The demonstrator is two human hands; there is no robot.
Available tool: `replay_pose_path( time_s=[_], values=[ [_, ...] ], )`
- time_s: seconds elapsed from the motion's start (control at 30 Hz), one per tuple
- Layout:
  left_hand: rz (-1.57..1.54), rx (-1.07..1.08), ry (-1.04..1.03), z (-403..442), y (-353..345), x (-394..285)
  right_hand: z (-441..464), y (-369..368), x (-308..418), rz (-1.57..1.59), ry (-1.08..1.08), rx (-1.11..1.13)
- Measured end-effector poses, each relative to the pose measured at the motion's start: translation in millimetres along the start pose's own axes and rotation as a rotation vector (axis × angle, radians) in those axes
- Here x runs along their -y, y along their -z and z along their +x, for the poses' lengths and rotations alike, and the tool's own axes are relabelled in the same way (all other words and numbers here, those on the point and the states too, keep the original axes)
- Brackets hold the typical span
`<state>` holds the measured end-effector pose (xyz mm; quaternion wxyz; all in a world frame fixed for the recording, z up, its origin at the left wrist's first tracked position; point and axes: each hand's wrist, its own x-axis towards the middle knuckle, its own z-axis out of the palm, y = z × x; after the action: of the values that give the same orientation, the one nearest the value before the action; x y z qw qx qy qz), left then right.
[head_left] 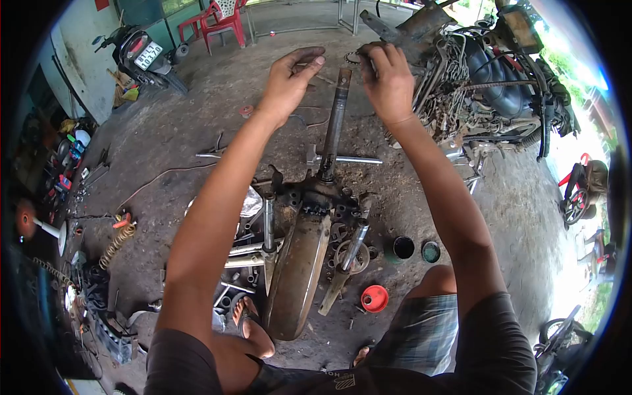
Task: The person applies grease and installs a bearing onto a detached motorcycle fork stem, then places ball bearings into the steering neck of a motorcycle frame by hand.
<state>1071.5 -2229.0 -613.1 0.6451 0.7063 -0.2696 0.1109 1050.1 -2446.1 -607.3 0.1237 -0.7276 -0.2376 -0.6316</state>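
Observation:
My right hand (390, 82) is raised with its fingers pinched on a thin dark ring (353, 58), which looks like a bearing ring. Across from it, my left hand (289, 82) hovers with thumb and fingers apart and nothing visible between them. Between and below both hands rises the upright steering stem (334, 122) of a motorcycle fork. At its base sits a greasy fork clamp (319, 191). A worn mudguard (297, 273) extends from there toward my feet, with one fork tube (268, 224) on its left and another fork tube (355, 245) on its right.
A hammer (313, 157) lies behind the stem. By my right knee stand a can of dark grease (403, 249), a green lid (431, 251) and a red lid (374, 299). A partly stripped motorcycle (494, 85) is at back right; a parked motorbike (141, 56) stands back left.

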Motion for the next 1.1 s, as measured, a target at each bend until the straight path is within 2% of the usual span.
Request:
replay_pose_path(
  time_s=[0.1, 0.23, 0.37, 0.57, 0.67, 0.7, 0.77, 0.8, 0.83, 0.9, 0.93, 1.0, 1.03, 1.1],
  values=[
    [-0.048, -0.024, -0.006, -1.0, -7.5, 17.1, -13.6, -9.7, 0.8, 0.118, -0.113, 0.118],
    [-0.011, -0.037, 0.065, -9.9, -5.3, 42.8, -36.2, -8.8, 4.7, 0.168, -0.117, 0.179],
    [0.035, -0.048, 0.039, -14.5, 6.9, 56.4, -49.3, -0.2, 10.0, 0.244, -0.114, 0.273],
    [0.093, 0.049, 0.077, -35.0, 23.3, 57.8, -83.4, 26.4, 27.0, 0.312, -0.090, 0.449],
    [0.155, 0.117, 0.115, -54.7, 31.0, 54.4, -97.7, 41.7, 41.5, 0.381, -0.249, 0.428],
    [0.164, 0.197, 0.137, -59.0, 35.5, 60.0, -102.3, 42.0, 45.2, 0.384, -0.252, 0.430],
    [0.174, 0.282, 0.160, -66.5, 42.4, 70.9, -116.2, 37.7, 50.2, 0.473, -0.629, 0.445],
    [0.179, 0.339, 0.187, -70.6, 45.2, 79.6, -124.0, 34.8, 48.6, 0.486, -0.776, 0.524],
    [0.183, 0.394, 0.213, -73.9, 46.1, 81.5, -133.9, 31.2, 45.2, 0.485, -0.778, 0.524],
    [0.207, 0.433, 0.229, -79.8, 48.5, 84.2, -144.4, 27.0, 43.3, 0.687, -0.957, 0.716],
    [0.231, 0.471, 0.247, -82.9, 48.9, 84.2, -146.5, 28.3, 45.8, 0.688, -0.960, 0.719],
    [0.234, 0.508, 0.281, -87.2, 47.7, 90.5, -149.1, 31.7, 52.6, 0.830, -1.077, 0.909],
    [0.238, 0.547, 0.311, -88.9, 47.5, 94.4, -153.6, 29.4, 53.2, 0.833, -1.080, 0.911],
    [0.295, 0.579, 0.295, -91.5, 44.3, 97.9, -161.6, 24.4, 54.7, 0.823, -0.931, 0.995]
  ],
)
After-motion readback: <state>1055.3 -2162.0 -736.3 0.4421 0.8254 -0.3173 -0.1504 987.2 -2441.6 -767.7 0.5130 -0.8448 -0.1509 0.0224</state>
